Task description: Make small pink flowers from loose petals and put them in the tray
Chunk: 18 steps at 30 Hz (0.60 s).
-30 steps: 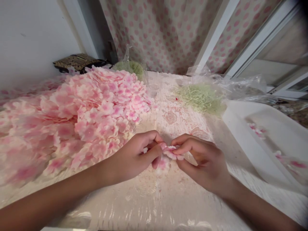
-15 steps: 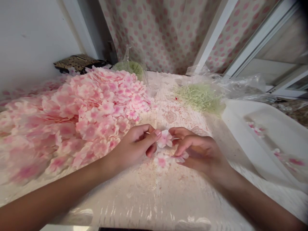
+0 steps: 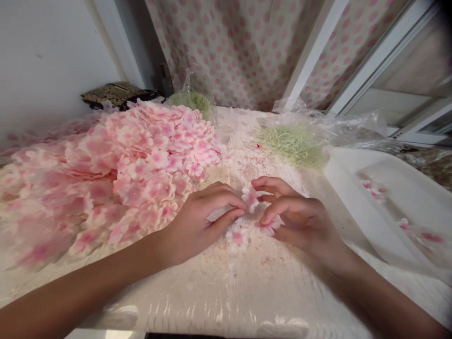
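Note:
Between my hands stand pale pink fabric blossoms. One blossom (image 3: 250,197) is tilted on edge, with the tips of my left hand (image 3: 205,223) against its left side. The curled fingers of my right hand (image 3: 298,212) are around its right side and reach a petal edge (image 3: 270,227) below it. Another blossom (image 3: 236,237) lies on the table under the gap between my hands, partly hidden by them. A huge heap of pink blossoms (image 3: 141,174) rises just left of my left hand.
Plastic bags of pale green fibre (image 3: 293,146) lie at the back of the plastic-covered table (image 3: 226,287). A white tray (image 3: 395,197) with a few blossoms stands at the right. A polka-dot curtain (image 3: 240,52) hangs behind, and a dark patterned object (image 3: 116,94) sits back left.
My hands have closed in toward each other. The upper blossom has shifted right and now tilts on edge between my fingers. A second ago they were pinching petals closer together, above the lower blossom.

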Tool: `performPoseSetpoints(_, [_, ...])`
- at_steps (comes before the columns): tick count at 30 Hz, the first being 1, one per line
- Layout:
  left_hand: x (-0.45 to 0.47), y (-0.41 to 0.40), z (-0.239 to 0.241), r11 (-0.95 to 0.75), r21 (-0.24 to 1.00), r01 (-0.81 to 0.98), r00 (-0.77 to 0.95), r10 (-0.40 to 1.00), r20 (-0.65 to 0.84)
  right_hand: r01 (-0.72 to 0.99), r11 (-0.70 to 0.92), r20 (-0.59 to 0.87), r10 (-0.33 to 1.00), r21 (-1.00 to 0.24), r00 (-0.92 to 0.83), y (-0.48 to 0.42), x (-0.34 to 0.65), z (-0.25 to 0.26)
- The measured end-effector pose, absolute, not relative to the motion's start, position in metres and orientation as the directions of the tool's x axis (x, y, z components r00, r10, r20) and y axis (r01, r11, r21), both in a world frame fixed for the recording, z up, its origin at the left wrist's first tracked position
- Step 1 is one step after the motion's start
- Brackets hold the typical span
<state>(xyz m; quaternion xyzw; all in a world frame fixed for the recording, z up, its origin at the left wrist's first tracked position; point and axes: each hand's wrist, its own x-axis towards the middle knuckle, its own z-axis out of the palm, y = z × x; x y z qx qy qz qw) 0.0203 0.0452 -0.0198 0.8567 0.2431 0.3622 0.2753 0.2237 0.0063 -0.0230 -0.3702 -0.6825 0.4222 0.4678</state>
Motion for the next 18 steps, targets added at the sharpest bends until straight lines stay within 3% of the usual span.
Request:
performPoseSetpoints(6, [0.0216, 0.0427, -0.0156, -0.815, 0.564, 0.134, 0.696, 0.482, 0.532, 0.158, 0.379, 0.338, 0.911, -0.912, -0.235, 0.0055, 0.2169, -0.0253])
performPoseSetpoints(11, [0.0208, 0.0413, -0.0163, -0.814, 0.568, 0.121, 0.710, 0.471, 0.524, 0.082, 0.352, 0.335, 0.927, -0.933, -0.167, 0.0022, 0.2161, -0.0291])
performPoseSetpoints(18, [0.0213, 0.0416, -0.0173, -0.818, 0.564, 0.116, 0.717, 0.462, 0.522, 0.124, 0.335, 0.319, 0.939, -0.934, -0.131, 0.0018, 0.2154, -0.0257])
